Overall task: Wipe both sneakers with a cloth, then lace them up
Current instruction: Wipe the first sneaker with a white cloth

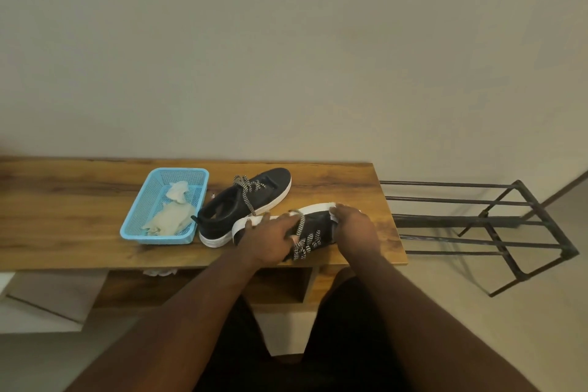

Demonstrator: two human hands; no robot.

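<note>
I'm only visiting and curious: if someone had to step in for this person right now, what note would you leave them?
Left hand: grips the near sneaker, fingers at its lace.
Right hand: curled over that sneaker's toe end.
Near sneaker: tipped on its side on the wooden bench, white sole facing away.
Far sneaker: upright beside the blue basket, lace loose across its top.
Cloths: lying in the basket, neither hand holding one.
Done: wiping cannot be judged from this view.
Left: finish lacing both sneakers; neither looks tied.
</note>
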